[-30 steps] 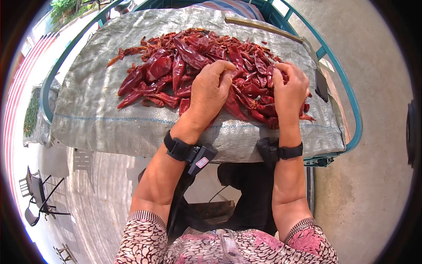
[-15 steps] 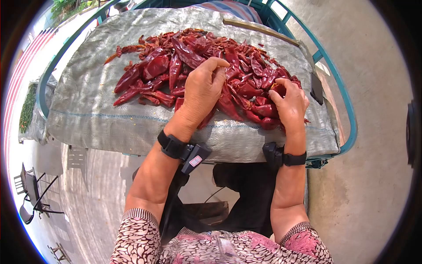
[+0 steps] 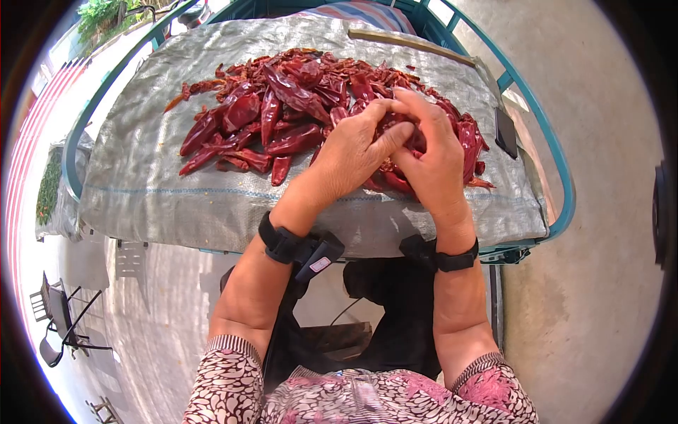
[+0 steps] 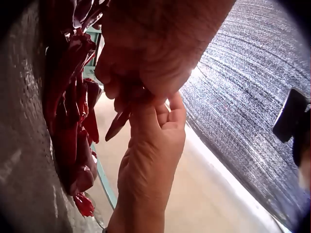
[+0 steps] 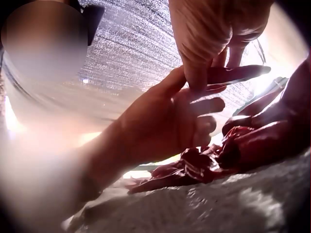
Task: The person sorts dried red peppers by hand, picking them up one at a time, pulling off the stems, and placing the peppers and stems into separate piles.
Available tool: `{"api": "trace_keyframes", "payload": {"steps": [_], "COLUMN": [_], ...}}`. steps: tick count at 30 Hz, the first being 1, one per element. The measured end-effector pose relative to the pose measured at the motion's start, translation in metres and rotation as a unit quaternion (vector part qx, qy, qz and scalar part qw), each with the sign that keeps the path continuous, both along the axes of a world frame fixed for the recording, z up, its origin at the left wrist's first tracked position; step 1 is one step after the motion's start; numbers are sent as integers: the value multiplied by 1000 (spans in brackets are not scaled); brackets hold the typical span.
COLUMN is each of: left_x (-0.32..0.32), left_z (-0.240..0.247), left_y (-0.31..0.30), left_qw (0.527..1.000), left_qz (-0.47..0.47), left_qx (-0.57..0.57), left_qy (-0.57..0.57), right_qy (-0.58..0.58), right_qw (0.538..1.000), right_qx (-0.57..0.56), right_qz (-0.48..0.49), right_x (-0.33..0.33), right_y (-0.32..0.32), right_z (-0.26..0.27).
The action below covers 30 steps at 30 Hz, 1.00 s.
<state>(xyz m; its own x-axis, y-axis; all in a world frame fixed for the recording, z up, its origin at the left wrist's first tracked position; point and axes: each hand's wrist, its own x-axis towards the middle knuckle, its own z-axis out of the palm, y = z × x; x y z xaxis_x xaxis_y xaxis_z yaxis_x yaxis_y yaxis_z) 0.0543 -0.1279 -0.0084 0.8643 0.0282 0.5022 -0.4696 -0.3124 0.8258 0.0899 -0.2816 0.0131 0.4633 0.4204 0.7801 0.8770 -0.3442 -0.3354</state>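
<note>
Both hands meet above the right half of a pile of dried red peppers [image 3: 291,138]. In the head view the left hand [image 3: 357,148] reaches in from the left and the right hand [image 3: 439,159] from the right, fingertips together. Between them they pinch a red pepper [image 5: 238,74], whose narrow end sticks out beyond the fingers in the right wrist view. That pepper [image 4: 118,125] also points out past the joined fingers in the left wrist view. The hands hide its other end and part of the pile.
A grey woven sheet [image 3: 169,212] lies under the pile, on a cart with a teal rail [image 3: 544,134]. On its right side is a dark phone-like object [image 3: 506,133]; a wooden strip [image 3: 413,46] lies at the back. Chairs [image 3: 63,318] stand on the ground at lower left.
The right hand has moved left and up from the pile's right side to meet the left hand. The left hand has shifted slightly right. Both now hold a pepper between them.
</note>
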Motion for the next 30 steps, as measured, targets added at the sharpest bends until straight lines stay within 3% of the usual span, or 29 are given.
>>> {"api": "trace_keyframes", "payload": {"steps": [2,3,7,11,15,18,19,22,25,30], "left_x": [1,8,9,13,28,31,29,27,28,27], "left_z": [5,2,1,5,-7,-23,-24,-23,-22,-19], "left_y": [1,-1,5,15,28,31,26,25,24,24], "left_qw": [1000,996,983,957,985,974,973,942,970,975], "left_qz": [9,43,24,78,118,193,209,254,194,177], "left_qx": [-16,-8,-180,-280,-126,81,64,177,100,107], "left_qy": [23,-81,-19,-12,21,-87,-67,-128,-104,-84], "right_qy": [6,10,-28,62,57,72,56,58,116,143], "right_qw": [1000,1000,999,985,967,941,939,937,935,954], "right_qx": [8,14,-21,93,31,-115,-145,-189,-214,-199], "right_qz": [19,17,-9,-134,-248,-309,-306,-287,-259,-172], "right_x": [-1,-2,7,22,37,39,39,36,33,34], "right_y": [5,6,-4,-11,-23,-26,-27,-26,-27,-35], "right_z": [-1,0,0,-14,-22,-27,-31,-32,-22,-23]}}
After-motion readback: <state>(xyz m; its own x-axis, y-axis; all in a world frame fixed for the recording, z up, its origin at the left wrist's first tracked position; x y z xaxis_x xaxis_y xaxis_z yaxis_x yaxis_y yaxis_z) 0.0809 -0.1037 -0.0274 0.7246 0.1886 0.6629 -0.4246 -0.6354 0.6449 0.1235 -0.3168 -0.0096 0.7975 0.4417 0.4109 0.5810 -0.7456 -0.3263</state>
